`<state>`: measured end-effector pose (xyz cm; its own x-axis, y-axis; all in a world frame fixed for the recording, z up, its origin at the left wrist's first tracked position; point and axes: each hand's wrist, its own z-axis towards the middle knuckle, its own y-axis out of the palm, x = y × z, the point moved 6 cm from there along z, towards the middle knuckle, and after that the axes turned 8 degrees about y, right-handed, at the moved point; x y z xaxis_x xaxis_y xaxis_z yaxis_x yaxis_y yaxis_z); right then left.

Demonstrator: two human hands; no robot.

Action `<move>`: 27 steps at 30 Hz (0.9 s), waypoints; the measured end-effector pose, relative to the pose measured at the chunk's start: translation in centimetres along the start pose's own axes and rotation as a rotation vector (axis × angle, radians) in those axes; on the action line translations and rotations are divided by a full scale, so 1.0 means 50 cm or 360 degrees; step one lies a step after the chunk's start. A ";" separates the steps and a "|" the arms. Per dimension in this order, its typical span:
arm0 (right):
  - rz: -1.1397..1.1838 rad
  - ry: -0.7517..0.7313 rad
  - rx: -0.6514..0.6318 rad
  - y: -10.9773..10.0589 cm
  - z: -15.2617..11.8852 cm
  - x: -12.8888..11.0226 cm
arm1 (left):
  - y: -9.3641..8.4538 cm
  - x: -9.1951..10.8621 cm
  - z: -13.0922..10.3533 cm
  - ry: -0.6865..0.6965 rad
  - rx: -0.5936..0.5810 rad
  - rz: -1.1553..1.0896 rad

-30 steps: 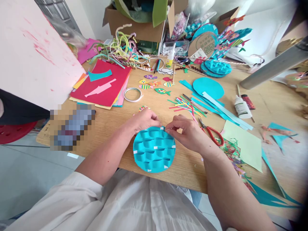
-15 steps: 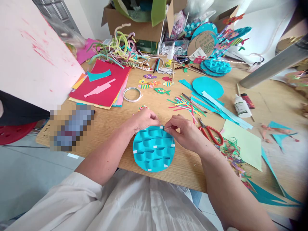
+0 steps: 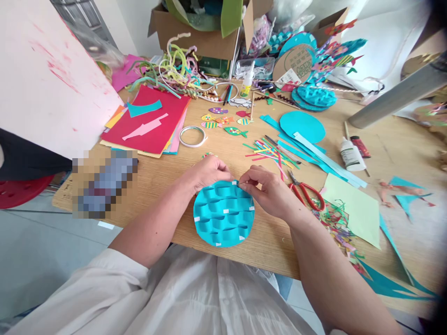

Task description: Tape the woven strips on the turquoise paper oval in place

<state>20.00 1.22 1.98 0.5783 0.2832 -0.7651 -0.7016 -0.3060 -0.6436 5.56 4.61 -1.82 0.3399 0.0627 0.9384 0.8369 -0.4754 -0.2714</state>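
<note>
A round turquoise paper disc point(image 3: 223, 226) lies at the table's front edge, covered with wavy raised strips. Several small white tape pieces point(image 3: 226, 211) dot its middle and rim. My left hand point(image 3: 213, 170) is closed, thumb and fingers pinching at the disc's upper edge. From the upper right, my right hand point(image 3: 262, 184) pinches the same edge beside a white tape piece; whether its fingertips hold the tape or the paper is hard to make out. Beyond my left hand, a small colourful paper piece point(image 3: 207, 155) is partly hidden.
A tape roll point(image 3: 193, 137), paper fish point(image 3: 236, 132) and coloured strips point(image 3: 270, 152) lie farther back. Red-handled scissors point(image 3: 307, 193), paper scraps point(image 3: 337, 223) and a glue bottle point(image 3: 351, 154) are at right. Stacked coloured paper point(image 3: 146, 125) and a blurred-out object point(image 3: 106, 184) are at left.
The disc's lower edge has risen very slightly in view. Both hands keep nearly the same pinch at the top edge.
</note>
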 end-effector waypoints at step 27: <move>-0.0147 0.0096 0.0055 -0.003 -0.004 -0.002 | 0.004 -0.012 -0.001 -0.0092 0.0027 0.0065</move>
<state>20.12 1.04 2.15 0.6643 0.2530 -0.7033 -0.6575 -0.2497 -0.7109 5.49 4.43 -2.44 0.3980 0.0945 0.9125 0.8286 -0.4639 -0.3134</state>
